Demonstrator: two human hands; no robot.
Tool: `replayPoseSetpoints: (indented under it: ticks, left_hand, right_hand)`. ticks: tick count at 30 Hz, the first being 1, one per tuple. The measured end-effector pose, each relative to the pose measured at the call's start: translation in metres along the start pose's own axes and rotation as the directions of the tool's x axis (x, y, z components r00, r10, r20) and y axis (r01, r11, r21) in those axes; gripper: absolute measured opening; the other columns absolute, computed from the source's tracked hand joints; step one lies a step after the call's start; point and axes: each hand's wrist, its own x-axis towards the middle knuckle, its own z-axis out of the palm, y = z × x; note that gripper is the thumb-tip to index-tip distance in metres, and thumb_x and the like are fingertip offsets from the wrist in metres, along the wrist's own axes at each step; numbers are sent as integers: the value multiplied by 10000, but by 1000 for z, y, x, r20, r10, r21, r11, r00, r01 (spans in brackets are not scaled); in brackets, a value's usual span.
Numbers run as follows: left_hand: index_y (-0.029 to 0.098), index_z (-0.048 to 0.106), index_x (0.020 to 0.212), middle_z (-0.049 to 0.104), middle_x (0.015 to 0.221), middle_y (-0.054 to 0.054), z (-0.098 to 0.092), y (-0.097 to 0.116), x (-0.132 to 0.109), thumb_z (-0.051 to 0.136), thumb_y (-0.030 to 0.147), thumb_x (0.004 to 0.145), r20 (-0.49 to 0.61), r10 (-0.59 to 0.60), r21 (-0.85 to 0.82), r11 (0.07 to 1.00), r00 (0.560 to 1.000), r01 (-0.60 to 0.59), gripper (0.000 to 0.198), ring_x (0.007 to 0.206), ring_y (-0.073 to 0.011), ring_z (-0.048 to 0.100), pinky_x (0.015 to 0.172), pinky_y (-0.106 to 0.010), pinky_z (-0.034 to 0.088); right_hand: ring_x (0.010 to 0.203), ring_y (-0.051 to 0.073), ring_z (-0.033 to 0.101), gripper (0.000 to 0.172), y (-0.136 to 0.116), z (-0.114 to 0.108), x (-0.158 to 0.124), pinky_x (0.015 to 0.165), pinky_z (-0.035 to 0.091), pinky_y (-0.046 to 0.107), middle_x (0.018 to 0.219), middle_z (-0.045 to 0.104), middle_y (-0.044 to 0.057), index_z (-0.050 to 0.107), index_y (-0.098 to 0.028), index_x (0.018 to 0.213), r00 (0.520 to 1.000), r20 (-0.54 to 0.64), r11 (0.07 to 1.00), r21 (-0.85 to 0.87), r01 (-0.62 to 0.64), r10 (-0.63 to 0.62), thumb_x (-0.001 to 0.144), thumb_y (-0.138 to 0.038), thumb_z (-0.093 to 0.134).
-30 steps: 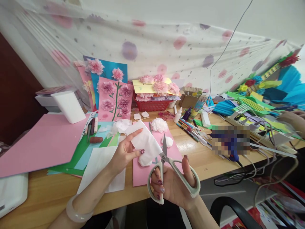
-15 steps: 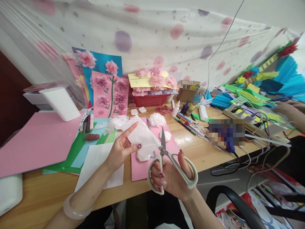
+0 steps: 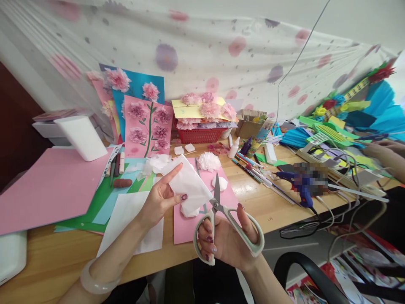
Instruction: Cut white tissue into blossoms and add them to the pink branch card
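Note:
Between the thumb and fingers of my left hand is a folded piece of white tissue paper. My right hand grips a pair of scissors with pale handles, thumb in one loop and fingers in the other. The handles are spread, and the blades meet the paper's right corner near the pivot. Beneath lies a pink sheet bearing a fluffy white paper flower and white paper pieces. A white sheet lies under my left forearm.
A red basket of paper flowers stands at the back, beside pink flower artwork. Glue bottles and pencils lie right of centre, then a blue glue gun with cables. Another person's hand is at far right.
The view has shifted slightly. Both hands keep their holds, with the scissors still at the paper's corner. The other person's hand at far right has moved a little.

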Motion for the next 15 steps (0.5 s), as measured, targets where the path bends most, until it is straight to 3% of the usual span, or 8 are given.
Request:
replayPoseSetpoints:
  ticks: [15]
  left_hand:
    - [230, 332, 1441, 724, 907, -10, 0, -1, 1, 780, 140, 641, 0, 14, 2, 1000, 1000, -14, 921, 872, -135, 651, 859, -251, 495]
  right_hand:
    - [613, 140, 410, 741, 1, -4, -2, 605, 359, 293, 761, 438, 40, 574, -105, 858, 1000, 9, 1000, 1, 28, -28, 803, -779, 272]
